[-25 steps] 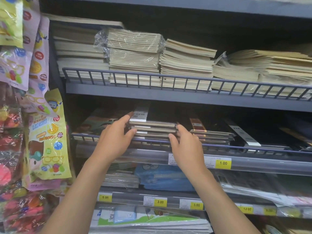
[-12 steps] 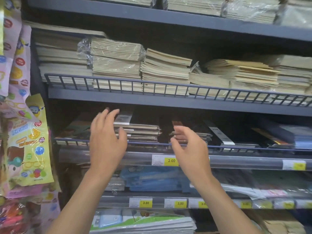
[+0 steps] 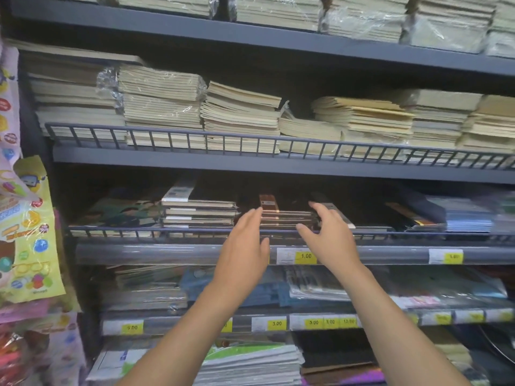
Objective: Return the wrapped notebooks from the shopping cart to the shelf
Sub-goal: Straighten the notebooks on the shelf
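Left pile: a stack of notebooks (image 3: 199, 211) lies flat on the middle shelf (image 3: 167, 253), just to the left of both hands. No hand touches it.
Left hand: the left hand (image 3: 245, 243) is up at the shelf front with its fingers straight and loose. It holds nothing. Its fingertips are at the left side of the dark stack; I cannot tell if they touch it.
Wrapped notebooks: the dark, shiny wrapped notebooks (image 3: 284, 215) lie flat on the middle shelf, right between the two hands and a little past them. Their long side runs back into the shelf, and the short ends face the person.
Right hand: the right hand (image 3: 333, 240) is at the right side of that stack, fingers spread and reaching in, thumb low. It holds nothing too.
Nearer hand: both look about as close, one on each side.
Wire rail: the wire rail (image 3: 125, 232) runs along the shelf front, just under the fingers.
Cart: not in view.
Next move, my guess: both hands press in from the sides to square the stack.
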Available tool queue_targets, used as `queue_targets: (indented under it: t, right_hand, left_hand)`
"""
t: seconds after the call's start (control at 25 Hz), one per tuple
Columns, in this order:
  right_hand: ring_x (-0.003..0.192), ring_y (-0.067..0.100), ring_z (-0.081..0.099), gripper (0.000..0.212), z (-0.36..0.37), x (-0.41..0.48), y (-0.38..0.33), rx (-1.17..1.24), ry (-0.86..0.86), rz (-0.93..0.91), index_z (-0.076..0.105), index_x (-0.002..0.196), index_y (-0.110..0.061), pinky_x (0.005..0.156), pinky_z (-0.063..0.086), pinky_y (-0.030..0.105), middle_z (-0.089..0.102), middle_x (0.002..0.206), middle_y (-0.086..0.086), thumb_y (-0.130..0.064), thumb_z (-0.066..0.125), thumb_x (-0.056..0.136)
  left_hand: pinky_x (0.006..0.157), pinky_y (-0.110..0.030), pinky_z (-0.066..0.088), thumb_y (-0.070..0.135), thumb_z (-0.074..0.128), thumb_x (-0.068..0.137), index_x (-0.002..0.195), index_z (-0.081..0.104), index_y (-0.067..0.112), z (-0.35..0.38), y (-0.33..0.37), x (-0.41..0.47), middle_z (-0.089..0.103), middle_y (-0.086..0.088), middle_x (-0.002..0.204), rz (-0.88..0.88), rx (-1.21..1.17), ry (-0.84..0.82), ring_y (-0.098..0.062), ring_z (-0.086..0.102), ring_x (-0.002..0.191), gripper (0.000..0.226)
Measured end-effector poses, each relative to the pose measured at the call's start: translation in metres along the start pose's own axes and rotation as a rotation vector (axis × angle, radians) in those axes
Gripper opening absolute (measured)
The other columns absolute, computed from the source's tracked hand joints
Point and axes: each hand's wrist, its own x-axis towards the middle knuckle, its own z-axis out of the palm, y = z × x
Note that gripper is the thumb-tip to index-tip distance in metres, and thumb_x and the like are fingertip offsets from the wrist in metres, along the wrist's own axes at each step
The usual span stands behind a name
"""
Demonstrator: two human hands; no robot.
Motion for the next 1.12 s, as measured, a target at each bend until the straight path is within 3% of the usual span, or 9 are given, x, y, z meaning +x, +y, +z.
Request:
queue_targets:
  t: [0.08, 0.16, 0.24, 0.32, 0.6, 0.8, 1.0, 1.12]
  right_hand:
    - [0.109, 0.020, 0.064, 0.064, 0.000, 0.001, 0.001, 0.015, -0.025, 0.018, 0.043, 0.148, -0.034, 0.088, 0.055, 0.038, 0.062, 0.131, 0.001, -0.049, 0.065, 0.090]
    - [0.097, 0.017, 0.067, 0.061, -0.001, 0.002, 0.003, 0.029, -0.033, 0.018, 0.044, 0.147, -0.035, 0.080, 0.054, 0.032, 0.069, 0.120, 0.000, -0.047, 0.064, 0.091]
    - [0.100, 0.018, 0.068, 0.056, -0.002, 0.004, 0.004, 0.049, -0.027, 0.014, 0.047, 0.145, -0.035, 0.083, 0.053, 0.032, 0.068, 0.126, 0.000, -0.045, 0.063, 0.092]
    - [0.101, 0.018, 0.068, 0.053, 0.000, 0.005, 0.003, 0.063, -0.013, 0.015, 0.049, 0.144, -0.034, 0.084, 0.055, 0.034, 0.069, 0.126, 0.001, -0.043, 0.062, 0.094]
    - [0.091, 0.019, 0.069, 0.048, 0.000, 0.008, 0.004, 0.032, 0.024, -0.013, 0.053, 0.142, -0.028, 0.079, 0.056, 0.035, 0.075, 0.106, 0.001, -0.037, 0.063, 0.096]
    - [0.086, 0.016, 0.070, 0.051, 0.004, 0.006, 0.004, -0.015, 0.063, -0.051, 0.051, 0.144, -0.027, 0.077, 0.057, 0.033, 0.074, 0.110, 0.000, -0.040, 0.063, 0.096]
    - [0.077, 0.014, 0.068, 0.051, 0.001, 0.002, 0.003, -0.007, 0.048, -0.056, 0.050, 0.146, -0.026, 0.066, 0.052, 0.027, 0.075, 0.098, 0.000, -0.039, 0.061, 0.097]
    - [0.074, 0.011, 0.064, 0.053, 0.002, -0.002, 0.003, -0.017, 0.060, -0.072, 0.048, 0.148, -0.025, 0.068, 0.050, 0.024, 0.075, 0.102, 0.000, -0.040, 0.060, 0.098]
  left_hand:
    - [0.123, -0.037, 0.026, 0.022, 0.052, 0.106, 0.163, 0.018, 0.015, 0.005, 0.003, 0.011, 0.021, -0.006, 0.170, -0.074, 0.026, -0.029, -0.023, 0.023, 0.156, 0.067]
    - [0.115, -0.042, 0.038, 0.023, 0.050, 0.106, 0.161, 0.021, 0.011, 0.008, 0.005, 0.022, 0.039, -0.013, 0.161, -0.129, 0.052, -0.050, -0.031, 0.040, 0.146, 0.063]
    - [0.096, -0.045, 0.053, 0.024, 0.052, 0.105, 0.156, 0.032, 0.009, 0.011, 0.004, 0.030, 0.067, -0.014, 0.127, -0.135, 0.095, -0.038, -0.033, 0.062, 0.118, 0.056]
    - [0.084, -0.042, 0.054, 0.023, 0.055, 0.104, 0.149, 0.044, 0.010, 0.010, 0.004, 0.032, 0.073, -0.011, 0.107, -0.133, 0.113, 0.010, -0.032, 0.067, 0.103, 0.048]
    - [0.094, -0.042, 0.055, 0.015, 0.059, 0.102, 0.136, 0.062, 0.009, 0.008, 0.003, 0.032, 0.075, -0.012, 0.116, -0.113, 0.012, 0.126, -0.031, 0.069, 0.110, 0.035]
    - [0.097, -0.041, 0.056, 0.015, 0.061, 0.102, 0.139, 0.062, 0.012, 0.010, -0.005, 0.037, 0.075, -0.010, 0.118, -0.124, -0.005, 0.151, -0.027, 0.070, 0.112, 0.037]
    - [0.091, -0.043, 0.059, 0.014, 0.060, 0.102, 0.136, 0.063, 0.011, 0.011, -0.006, 0.038, 0.076, -0.009, 0.113, -0.130, 0.006, 0.151, -0.026, 0.071, 0.106, 0.034]
    - [0.088, -0.043, 0.060, 0.014, 0.059, 0.102, 0.134, 0.064, 0.011, 0.010, -0.006, 0.038, 0.077, -0.009, 0.109, -0.142, 0.018, 0.150, -0.026, 0.072, 0.102, 0.033]
